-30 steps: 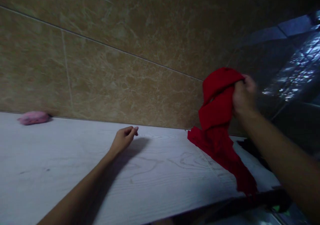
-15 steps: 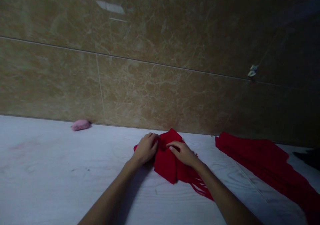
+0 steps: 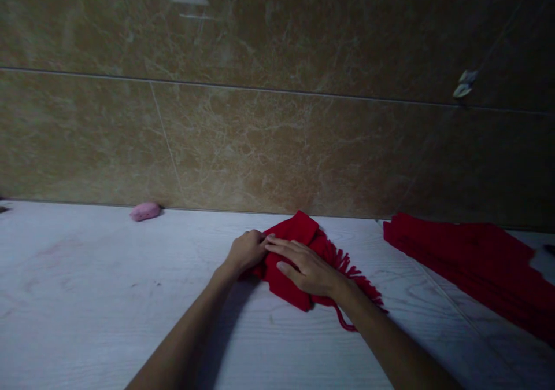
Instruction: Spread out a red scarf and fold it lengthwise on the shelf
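A red fringed cloth, likely a scarf (image 3: 286, 290), lies folded in a small bundle on the white surface, close to the wall. At its left end my left hand (image 3: 248, 250) is closed, its curled fingers holding the folded edge. My right hand (image 3: 306, 265) lies flat across the top of the cloth, fingers stretched out, with the fingertips touching my left hand. Loose fringe spreads out on the right, and one strand loops below my right wrist. Part of the cloth is hidden under both hands.
A pink lump-like object (image 3: 145, 211) rests against the wall at the left. More red cloth (image 3: 468, 262) lies spread at the right. Behind stands a brown marbled tile wall (image 3: 251, 141) with a small fitting (image 3: 465, 83). The white wood-grain surface (image 3: 108, 320) extends in front.
My right hand has gone from pinching at the cloth's middle to lying flat on it. The fringe is now fanned out to the right. The view has shifted slightly.
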Demonstrator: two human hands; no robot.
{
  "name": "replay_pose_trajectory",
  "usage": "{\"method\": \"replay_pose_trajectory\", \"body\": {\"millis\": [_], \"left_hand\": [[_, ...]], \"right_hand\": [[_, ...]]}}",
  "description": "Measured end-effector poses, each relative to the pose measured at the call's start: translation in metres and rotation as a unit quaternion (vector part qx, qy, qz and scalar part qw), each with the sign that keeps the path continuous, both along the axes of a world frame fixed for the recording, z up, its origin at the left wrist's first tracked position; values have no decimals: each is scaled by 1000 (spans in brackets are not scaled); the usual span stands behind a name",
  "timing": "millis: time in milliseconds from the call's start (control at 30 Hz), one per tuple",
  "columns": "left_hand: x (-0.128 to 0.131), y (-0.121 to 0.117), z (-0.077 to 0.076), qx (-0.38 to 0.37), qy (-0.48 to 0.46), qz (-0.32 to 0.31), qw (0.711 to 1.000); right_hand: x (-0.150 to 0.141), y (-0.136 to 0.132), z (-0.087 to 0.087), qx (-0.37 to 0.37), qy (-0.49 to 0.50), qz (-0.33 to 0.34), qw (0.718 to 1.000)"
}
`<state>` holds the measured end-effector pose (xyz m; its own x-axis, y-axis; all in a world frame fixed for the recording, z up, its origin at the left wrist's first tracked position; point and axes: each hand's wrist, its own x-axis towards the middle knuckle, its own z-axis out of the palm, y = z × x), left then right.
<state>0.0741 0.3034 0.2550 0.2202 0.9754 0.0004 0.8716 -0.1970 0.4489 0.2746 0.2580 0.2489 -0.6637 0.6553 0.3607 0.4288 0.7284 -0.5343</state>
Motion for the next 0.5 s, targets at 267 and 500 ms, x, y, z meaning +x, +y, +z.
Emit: {"method": "replay_pose_trajectory", "body": {"millis": [267, 500], "left_hand": [[-3, 9, -8, -48, -293, 71, 952], [-11, 16, -11, -36, -426, 112, 897]], "right_hand": [[2, 2, -7, -57, -14, -46, 997], [19, 4, -4, -48, 51, -65, 995]]}}
